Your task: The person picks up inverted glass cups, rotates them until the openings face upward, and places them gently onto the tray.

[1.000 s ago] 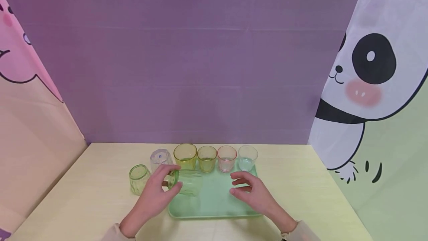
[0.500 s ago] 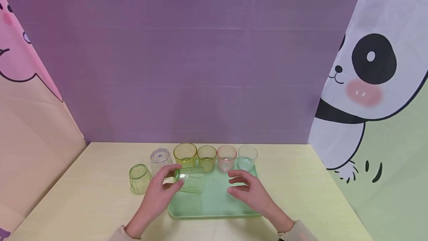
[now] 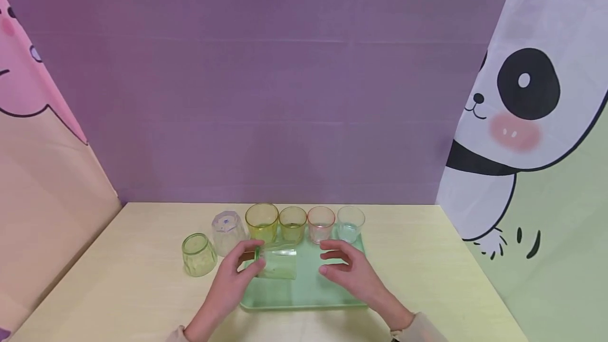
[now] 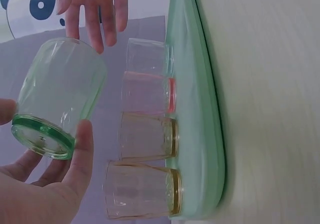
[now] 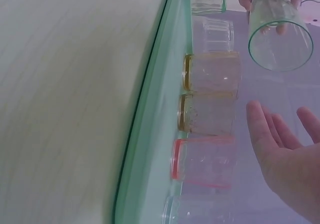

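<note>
My left hand (image 3: pixel 233 276) grips a pale green drinking glass (image 3: pixel 281 264) around its thick base, above the green tray (image 3: pixel 304 302). The glass lies on its side in the air, its mouth pointing right. In the left wrist view, thumb and fingers wrap the green base (image 4: pixel 42 134). Facing that mouth, my right hand (image 3: pixel 351 271) hovers over the tray with loosely bent fingers and nothing in them. Along the tray's back stand a yellow glass (image 3: pixel 263 231), an amber glass (image 3: pixel 292 234), a pink glass (image 3: pixel 321 234) and a clear glass (image 3: pixel 350 228), all upright.
Left of the tray, a green glass (image 3: pixel 199 263) and a clear faceted glass (image 3: pixel 229 236) stand upside down on the pale wooden table (image 3: pixel 119 278). A purple backdrop (image 3: pixel 285 94) rises behind the table, with a panda-printed panel (image 3: pixel 537 120) on the right.
My left hand has carried the green glass a little to the right. My right hand has drifted slightly left, narrowing the gap. The glasses on the tray stay put.
</note>
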Demonstrator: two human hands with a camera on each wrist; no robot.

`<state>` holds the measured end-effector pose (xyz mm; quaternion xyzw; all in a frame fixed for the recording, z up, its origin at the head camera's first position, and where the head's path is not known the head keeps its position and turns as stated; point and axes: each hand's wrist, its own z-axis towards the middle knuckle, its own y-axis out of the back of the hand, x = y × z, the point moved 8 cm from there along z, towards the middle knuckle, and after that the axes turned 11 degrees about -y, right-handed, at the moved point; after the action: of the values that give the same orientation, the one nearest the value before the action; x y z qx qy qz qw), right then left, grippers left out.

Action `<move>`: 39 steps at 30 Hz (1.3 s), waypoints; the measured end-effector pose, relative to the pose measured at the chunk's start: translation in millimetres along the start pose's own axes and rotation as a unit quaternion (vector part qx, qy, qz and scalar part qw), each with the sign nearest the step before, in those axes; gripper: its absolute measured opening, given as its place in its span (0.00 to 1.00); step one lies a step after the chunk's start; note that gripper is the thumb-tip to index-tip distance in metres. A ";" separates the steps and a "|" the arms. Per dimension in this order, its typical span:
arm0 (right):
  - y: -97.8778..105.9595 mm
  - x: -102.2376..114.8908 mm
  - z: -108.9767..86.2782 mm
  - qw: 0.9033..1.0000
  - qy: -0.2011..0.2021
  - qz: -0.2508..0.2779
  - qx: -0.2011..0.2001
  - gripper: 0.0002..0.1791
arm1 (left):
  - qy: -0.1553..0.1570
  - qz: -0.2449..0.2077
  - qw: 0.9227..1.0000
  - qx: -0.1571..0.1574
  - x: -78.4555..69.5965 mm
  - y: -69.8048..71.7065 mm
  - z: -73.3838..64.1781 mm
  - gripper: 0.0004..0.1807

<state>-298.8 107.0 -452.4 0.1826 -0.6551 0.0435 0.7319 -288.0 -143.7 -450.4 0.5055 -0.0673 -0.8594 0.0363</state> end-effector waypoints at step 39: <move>-30.7 -0.7 2.1 0.998 0.017 0.027 0.058 0.33 | 0.080 -0.098 0.992 0.016 14.3 -35.3 -15.5 0.17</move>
<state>-291.6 77.9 -459.4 0.2058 -0.6433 0.1041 0.7301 -281.2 -111.9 -475.6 0.5769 -0.0280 -0.8147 -0.0513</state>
